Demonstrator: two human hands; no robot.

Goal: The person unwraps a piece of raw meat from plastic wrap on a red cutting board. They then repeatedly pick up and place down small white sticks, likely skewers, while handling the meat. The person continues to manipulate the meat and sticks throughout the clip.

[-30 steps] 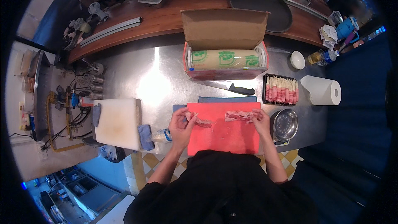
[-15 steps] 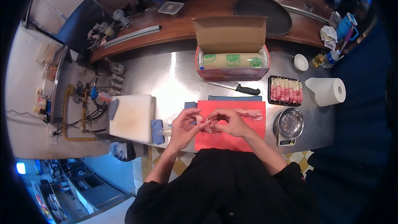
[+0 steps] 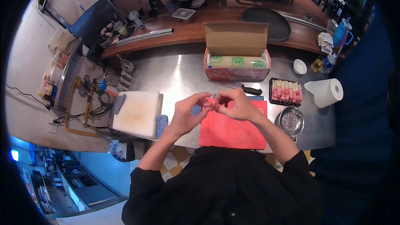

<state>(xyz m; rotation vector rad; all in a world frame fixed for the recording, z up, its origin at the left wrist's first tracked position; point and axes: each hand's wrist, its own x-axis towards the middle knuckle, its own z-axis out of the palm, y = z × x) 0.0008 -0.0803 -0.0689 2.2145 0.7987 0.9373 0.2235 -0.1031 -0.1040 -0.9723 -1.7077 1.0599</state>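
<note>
A small piece of pink, thinly sliced meat (image 3: 213, 105) is pinched between my two hands above the far part of a red cutting board (image 3: 231, 131). My left hand (image 3: 189, 113) grips its left side with thumb and fingertips. On its right side, my right hand (image 3: 238, 105) has its thumb and forefinger closed on it, the other fingers curled. Much of the meat is hidden by my fingers. To the right, a black tray (image 3: 273, 100) holds several pink meat rolls with pale ends (image 3: 286, 91). Beyond my right hand lies a black-handled knife (image 3: 252, 91), its blade partly covered.
Behind the board stands an open box (image 3: 237, 75) with a roll of film. At right are a steel bowl (image 3: 291, 121), a paper towel roll (image 3: 327, 93) and a white bowl (image 3: 300, 66). A white cutting board (image 3: 135, 114) and blue cloth (image 3: 161, 125) lie left.
Both hands have moved up and away from me with the meat, toward the board's far edge. The view has shifted slightly. The meat strip at the board's upper right no longer shows plainly.
</note>
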